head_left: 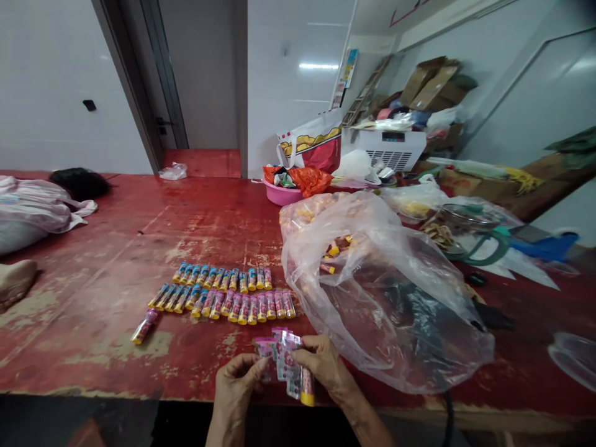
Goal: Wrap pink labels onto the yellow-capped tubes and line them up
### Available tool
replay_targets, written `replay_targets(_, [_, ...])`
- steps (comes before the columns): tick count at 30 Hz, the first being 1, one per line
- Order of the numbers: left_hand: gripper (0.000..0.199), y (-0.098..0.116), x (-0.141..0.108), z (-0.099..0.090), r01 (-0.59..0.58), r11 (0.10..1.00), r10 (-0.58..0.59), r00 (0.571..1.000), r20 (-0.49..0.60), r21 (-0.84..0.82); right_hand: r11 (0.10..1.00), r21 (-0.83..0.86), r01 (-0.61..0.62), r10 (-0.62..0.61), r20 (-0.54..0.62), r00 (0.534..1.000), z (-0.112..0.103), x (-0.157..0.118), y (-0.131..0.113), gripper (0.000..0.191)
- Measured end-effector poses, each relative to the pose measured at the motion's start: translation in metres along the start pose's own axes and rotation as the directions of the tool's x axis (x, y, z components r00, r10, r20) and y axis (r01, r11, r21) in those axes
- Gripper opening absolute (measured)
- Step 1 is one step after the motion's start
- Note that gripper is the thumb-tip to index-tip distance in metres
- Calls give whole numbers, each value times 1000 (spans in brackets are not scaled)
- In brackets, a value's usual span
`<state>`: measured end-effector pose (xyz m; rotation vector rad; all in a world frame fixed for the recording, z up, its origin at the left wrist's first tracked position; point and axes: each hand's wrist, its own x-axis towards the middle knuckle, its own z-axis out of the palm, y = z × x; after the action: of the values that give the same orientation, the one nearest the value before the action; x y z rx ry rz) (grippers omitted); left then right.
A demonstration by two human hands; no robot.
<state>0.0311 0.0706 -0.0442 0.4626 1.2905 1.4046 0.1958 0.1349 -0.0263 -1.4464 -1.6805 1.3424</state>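
Note:
Near the front edge of the table, my left hand (238, 377) pinches a small clear plastic sleeve with a pink top (264, 347). Several more printed plastic sleeves (285, 360) are fanned out beside it, gripped between the thumb and fingers of my right hand (323, 365). A small tube with a yellow cap (307, 390) hangs, cap down, from that same hand. Beyond my hands lie two rows of similar yellow-capped tubes, blue-wrapped ones (205, 274) and pink-wrapped ones (252, 307). One pink-wrapped tube (144, 326) lies apart at the left.
A large clear plastic bag (372, 310) with more yellow-capped pieces inside spreads over the right. Behind it stand a pink basin (282, 194) and a printed shopping bag (316, 146). A green-handled glass pot (470, 230) is farther right. A person's foot (16, 282) shows at left.

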Motion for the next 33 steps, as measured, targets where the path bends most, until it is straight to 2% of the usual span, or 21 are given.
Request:
replay_targets(5, [45,1,-1,-4,97,993,-98,995,-19,-74,962,-272,-6,-41,-168,985,-7,12,-3,26])
replay_targets(8, [47,0,-2,-3,136,985,-138,990,-12,-111,945,-326,7,-69,-179,981,-17,10,-2,15])
replay_targets(10, [44,0,-3,-3,139,982,-141,990,-10,-127,947,-320,16,-78,-182,980,-27,5,0,18])
replay_targets(14, [40,1,-4,-1,131,981,-134,991,-13,-143,973,-223,63,-98,-149,984,-37,-8,3,36])
replay_targets(16, [38,2,-6,1,122,982,-125,992,-9,-143,997,-40,58,-60,-43,997,-30,-16,4,35])
replay_targets(19, [35,4,-10,5,95,987,-93,995,19,-130,975,221,-16,-12,125,992,-7,-23,-1,30])
replay_targets(23, [34,6,-13,5,74,993,-67,995,80,-90,973,228,31,-62,126,990,13,-22,-17,22])
replay_targets(27, [39,3,-12,1,97,993,-86,983,161,-60,978,173,114,-141,154,978,12,-18,-30,19])
replay_targets(30, [41,1,-11,-2,115,992,-102,978,184,-60,970,163,181,-207,158,966,7,-17,-28,21])
replay_targets(33, [36,2,-10,-5,113,987,-98,986,132,-114,956,270,116,-158,142,977,0,-20,-15,31])
